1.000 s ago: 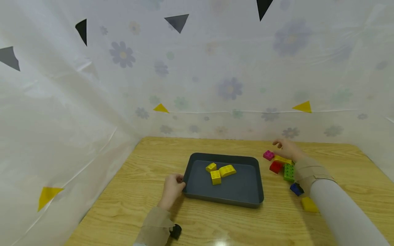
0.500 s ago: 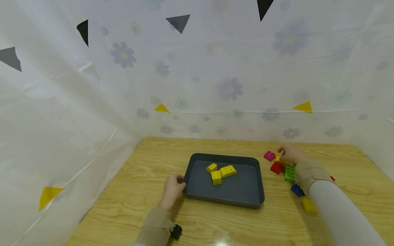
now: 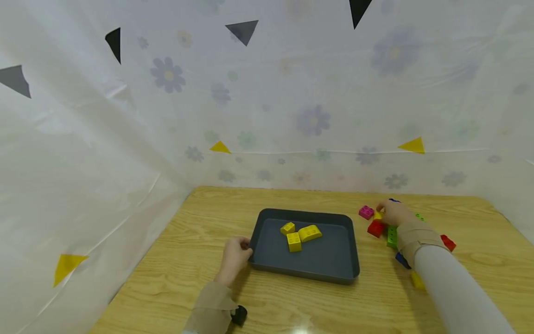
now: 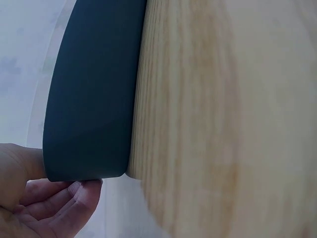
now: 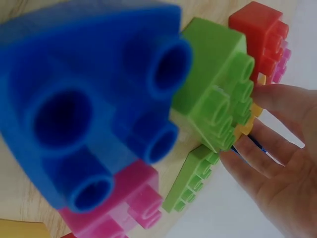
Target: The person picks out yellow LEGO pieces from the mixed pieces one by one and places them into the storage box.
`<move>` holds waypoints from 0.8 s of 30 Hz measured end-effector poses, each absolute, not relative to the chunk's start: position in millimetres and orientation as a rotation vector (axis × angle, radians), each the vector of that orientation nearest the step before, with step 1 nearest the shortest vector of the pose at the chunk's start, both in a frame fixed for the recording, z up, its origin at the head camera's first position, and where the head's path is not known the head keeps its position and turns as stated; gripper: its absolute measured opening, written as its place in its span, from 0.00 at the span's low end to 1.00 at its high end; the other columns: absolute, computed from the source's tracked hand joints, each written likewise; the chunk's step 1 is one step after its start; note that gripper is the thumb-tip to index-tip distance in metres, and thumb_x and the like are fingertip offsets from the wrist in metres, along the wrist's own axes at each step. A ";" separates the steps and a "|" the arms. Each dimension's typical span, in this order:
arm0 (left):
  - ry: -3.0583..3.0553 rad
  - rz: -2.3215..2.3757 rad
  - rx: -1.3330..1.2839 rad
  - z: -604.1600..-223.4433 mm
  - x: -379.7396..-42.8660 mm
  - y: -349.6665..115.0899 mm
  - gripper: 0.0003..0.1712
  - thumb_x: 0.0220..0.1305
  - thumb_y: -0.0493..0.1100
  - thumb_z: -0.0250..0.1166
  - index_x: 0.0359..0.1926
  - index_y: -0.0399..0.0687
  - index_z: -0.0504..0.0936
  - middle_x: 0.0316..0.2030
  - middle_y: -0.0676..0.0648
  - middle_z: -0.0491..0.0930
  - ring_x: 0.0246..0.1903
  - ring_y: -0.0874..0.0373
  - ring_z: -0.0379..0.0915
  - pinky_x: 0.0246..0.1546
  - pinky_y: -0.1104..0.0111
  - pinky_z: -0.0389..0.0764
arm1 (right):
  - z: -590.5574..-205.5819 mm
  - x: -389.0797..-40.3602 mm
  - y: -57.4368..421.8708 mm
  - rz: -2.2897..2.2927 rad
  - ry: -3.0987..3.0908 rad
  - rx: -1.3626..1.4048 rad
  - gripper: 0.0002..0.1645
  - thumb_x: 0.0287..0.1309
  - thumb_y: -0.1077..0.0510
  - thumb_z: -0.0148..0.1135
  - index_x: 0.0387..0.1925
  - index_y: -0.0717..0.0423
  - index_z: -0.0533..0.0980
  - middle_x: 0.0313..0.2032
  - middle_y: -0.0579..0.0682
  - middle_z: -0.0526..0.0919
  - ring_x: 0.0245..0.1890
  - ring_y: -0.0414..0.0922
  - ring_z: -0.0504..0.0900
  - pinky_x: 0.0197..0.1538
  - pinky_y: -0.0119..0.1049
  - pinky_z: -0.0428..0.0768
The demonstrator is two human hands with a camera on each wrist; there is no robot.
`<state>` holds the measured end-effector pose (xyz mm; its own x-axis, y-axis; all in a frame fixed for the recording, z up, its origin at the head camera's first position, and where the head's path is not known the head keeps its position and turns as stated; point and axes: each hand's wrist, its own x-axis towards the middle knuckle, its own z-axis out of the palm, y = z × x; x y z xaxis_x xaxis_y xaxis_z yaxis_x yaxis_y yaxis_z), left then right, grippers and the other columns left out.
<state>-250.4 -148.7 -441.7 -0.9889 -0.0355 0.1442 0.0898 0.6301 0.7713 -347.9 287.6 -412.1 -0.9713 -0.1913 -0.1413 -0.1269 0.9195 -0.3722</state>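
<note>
My left hand [image 3: 234,256] pinches the left side of a dark grey tray [image 3: 333,262]. In the left wrist view, the thumb goes over the rim and curled fingers [image 4: 81,203] lie against the outer wall. Inside the tray are a rounded yellow block [image 3: 310,233] and two smaller yellow blocks [image 3: 294,242]. At the right, my right hand [image 3: 395,214] has thumb and fingers around a yellow toy brick [image 5: 249,121], partly hidden by the hand. A red brick [image 3: 376,228] and a green brick [image 5: 213,74] are close beside it.
Near the right hand lie a pink brick [image 3: 366,212], blue bricks [image 3: 402,260], a red piece [image 3: 448,242] and a yellow one [image 3: 417,280]. The right forearm covers part of the pile. A flowered sheet [image 3: 267,106] hangs behind the wooden table [image 3: 167,269].
My right hand has come down and toward me, its fingers now at the yellow brick. Blue, green and red pieces show behind the arm. The left hand keeps its place on the tray.
</note>
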 end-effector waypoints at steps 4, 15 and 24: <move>-2.696 -1.282 -0.051 -442.1 -251.4 -149.3 0.10 0.48 0.26 0.61 0.35 0.28 0.81 0.26 0.42 0.78 0.26 0.55 0.73 0.25 0.68 0.75 | -413.1 -347.8 286.6 -0.550 2.927 -0.239 0.23 0.50 0.66 0.58 0.48 0.75 0.69 0.45 0.75 0.71 0.35 0.58 0.73 0.40 0.51 0.74; -2.687 -1.251 -0.072 -443.2 -251.3 -149.3 0.09 0.48 0.25 0.61 0.34 0.28 0.81 0.25 0.42 0.78 0.26 0.55 0.73 0.25 0.67 0.75 | -412.8 -345.0 287.0 -0.563 2.948 -0.281 0.20 0.49 0.71 0.56 0.47 0.76 0.70 0.40 0.74 0.72 0.37 0.62 0.73 0.38 0.50 0.75; -2.695 -1.246 -0.068 -444.0 -252.6 -149.7 0.10 0.47 0.25 0.61 0.34 0.28 0.81 0.25 0.42 0.78 0.26 0.54 0.74 0.26 0.66 0.76 | -414.4 -347.9 290.5 -0.582 2.955 -0.306 0.21 0.48 0.72 0.56 0.46 0.77 0.70 0.41 0.74 0.71 0.40 0.64 0.72 0.41 0.53 0.74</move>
